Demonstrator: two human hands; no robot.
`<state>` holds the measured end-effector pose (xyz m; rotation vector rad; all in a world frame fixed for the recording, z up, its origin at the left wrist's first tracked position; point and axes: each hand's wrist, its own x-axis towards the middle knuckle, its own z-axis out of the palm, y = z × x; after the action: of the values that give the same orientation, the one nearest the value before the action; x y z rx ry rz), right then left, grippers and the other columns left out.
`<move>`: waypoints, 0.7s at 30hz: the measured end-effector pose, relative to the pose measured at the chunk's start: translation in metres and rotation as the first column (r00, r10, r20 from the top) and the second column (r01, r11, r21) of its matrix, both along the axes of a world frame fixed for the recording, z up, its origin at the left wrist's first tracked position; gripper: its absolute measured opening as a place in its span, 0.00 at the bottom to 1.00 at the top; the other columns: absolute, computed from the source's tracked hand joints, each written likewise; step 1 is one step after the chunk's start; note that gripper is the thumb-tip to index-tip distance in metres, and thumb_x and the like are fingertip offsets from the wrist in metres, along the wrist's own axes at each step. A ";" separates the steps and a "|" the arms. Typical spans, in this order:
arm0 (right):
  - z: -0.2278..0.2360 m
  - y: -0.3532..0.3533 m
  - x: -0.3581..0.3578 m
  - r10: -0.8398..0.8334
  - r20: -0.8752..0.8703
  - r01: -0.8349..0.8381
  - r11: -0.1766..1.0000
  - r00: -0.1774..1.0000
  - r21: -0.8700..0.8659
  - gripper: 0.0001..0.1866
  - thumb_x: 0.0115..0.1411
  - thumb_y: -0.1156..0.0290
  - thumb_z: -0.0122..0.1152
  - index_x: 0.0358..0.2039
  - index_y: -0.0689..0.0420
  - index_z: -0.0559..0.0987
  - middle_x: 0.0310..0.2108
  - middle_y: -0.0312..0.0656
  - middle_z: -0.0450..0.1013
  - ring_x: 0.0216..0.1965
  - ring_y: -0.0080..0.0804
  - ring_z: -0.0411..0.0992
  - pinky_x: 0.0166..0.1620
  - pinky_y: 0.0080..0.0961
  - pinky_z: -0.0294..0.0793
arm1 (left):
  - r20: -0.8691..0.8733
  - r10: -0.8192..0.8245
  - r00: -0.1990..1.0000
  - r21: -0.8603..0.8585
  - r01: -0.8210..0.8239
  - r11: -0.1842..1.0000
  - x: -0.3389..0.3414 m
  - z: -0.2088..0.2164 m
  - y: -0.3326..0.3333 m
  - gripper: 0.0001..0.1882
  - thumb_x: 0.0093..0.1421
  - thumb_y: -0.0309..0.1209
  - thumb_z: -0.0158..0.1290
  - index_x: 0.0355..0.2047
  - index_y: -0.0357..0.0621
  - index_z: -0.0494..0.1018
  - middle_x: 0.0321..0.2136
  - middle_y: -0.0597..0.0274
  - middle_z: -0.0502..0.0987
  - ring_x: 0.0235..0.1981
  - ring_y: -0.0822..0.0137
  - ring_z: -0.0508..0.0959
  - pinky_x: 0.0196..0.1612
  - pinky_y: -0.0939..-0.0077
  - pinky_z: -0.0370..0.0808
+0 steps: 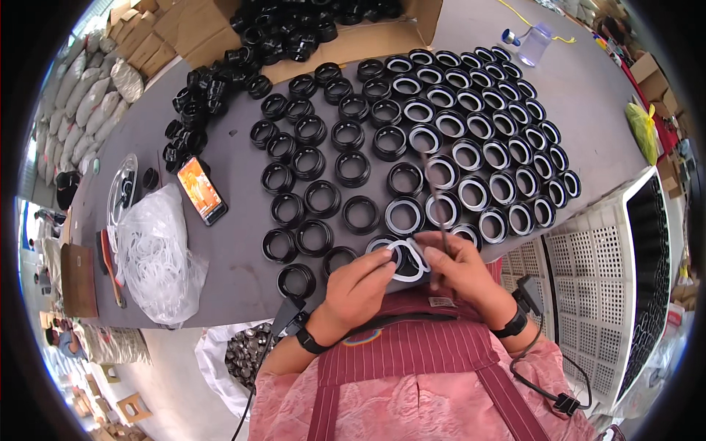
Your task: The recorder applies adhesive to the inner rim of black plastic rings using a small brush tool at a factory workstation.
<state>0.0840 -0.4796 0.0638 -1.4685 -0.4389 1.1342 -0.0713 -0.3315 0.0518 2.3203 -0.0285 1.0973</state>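
At the table's near edge, my left hand (359, 287) has its fingers closed on a white sealing ring (409, 276), which is bent out of round. My right hand (465, 274) is closed on a thin dark rod (439, 204) that points away from me, its fingertips by the ring's right side. Just beyond my hands stands a black collar with a white ring in it (404, 217). Similar white-lined collars fill the rows to the right. Plain black collars (361, 214) stand in rows to the left. Whether the held ring touches a collar beneath is hidden by my fingers.
A cardboard box (368, 48) of black collars lies tipped at the back, with a loose pile beside it. On the left are a bag of white rings (158, 253), a phone (198, 189) and a red-handled brush (109, 266). White crates (594, 294) stand at right.
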 end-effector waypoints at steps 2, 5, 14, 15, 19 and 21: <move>-0.002 0.005 -0.004 -0.019 -0.119 0.027 0.997 0.993 0.069 0.17 0.66 0.65 0.58 0.49 0.63 0.77 0.27 0.35 0.76 0.18 0.16 0.69 0.18 0.14 0.62 | 0.047 0.012 0.999 -0.045 -0.010 0.999 -0.002 0.001 -0.003 0.14 0.49 0.16 0.59 0.38 0.35 0.78 0.40 0.46 0.79 0.38 0.51 0.83 0.40 0.67 0.82; -0.004 0.010 -0.002 0.065 -0.295 -0.046 0.996 0.953 0.072 0.12 0.64 0.68 0.60 0.44 0.62 0.78 0.24 0.33 0.74 0.16 0.14 0.65 0.17 0.11 0.55 | 0.031 -0.030 0.999 -0.060 0.032 0.998 0.002 0.000 -0.005 0.14 0.50 0.15 0.60 0.38 0.36 0.78 0.42 0.47 0.79 0.40 0.52 0.82 0.43 0.67 0.82; -0.009 0.010 -0.001 -0.002 0.096 -0.010 0.992 0.995 0.129 0.10 0.59 0.71 0.67 0.37 0.63 0.79 0.26 0.32 0.75 0.22 0.13 0.67 0.24 0.14 0.65 | -0.033 0.246 0.969 -0.120 -0.248 0.961 -0.036 0.023 0.018 0.05 0.67 0.26 0.46 0.35 0.38 0.69 0.35 0.47 0.77 0.32 0.58 0.78 0.36 0.71 0.77; -0.004 0.010 -0.003 -0.020 0.123 0.003 0.991 0.992 0.134 0.08 0.59 0.71 0.67 0.35 0.63 0.80 0.25 0.30 0.74 0.25 0.13 0.68 0.28 0.16 0.68 | -0.025 0.229 0.973 -0.124 -0.230 0.965 -0.038 0.019 0.021 0.05 0.67 0.26 0.46 0.35 0.38 0.69 0.35 0.47 0.77 0.32 0.58 0.78 0.36 0.71 0.77; -0.006 0.015 0.000 -0.178 0.336 0.123 0.976 0.925 0.178 0.05 0.61 0.73 0.63 0.34 0.62 0.80 0.24 0.30 0.75 0.25 0.14 0.69 0.28 0.16 0.69 | 0.299 0.153 0.942 -0.642 0.080 0.763 -0.052 0.021 0.035 0.07 0.65 0.30 0.49 0.31 0.42 0.68 0.30 0.54 0.74 0.33 0.63 0.72 0.39 0.70 0.71; 0.007 0.017 -0.001 -0.190 0.188 0.146 0.963 0.964 0.227 0.05 0.61 0.74 0.62 0.34 0.63 0.79 0.23 0.32 0.75 0.24 0.14 0.69 0.28 0.17 0.69 | 0.242 0.055 0.969 -0.615 0.109 0.781 -0.057 0.038 0.035 0.09 0.64 0.33 0.53 0.28 0.42 0.72 0.33 0.52 0.75 0.43 0.59 0.72 0.49 0.61 0.68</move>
<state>0.0835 -0.4622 0.0705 -1.4123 -0.5508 0.7767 -0.1283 -0.2966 0.0899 1.5727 0.1836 1.1574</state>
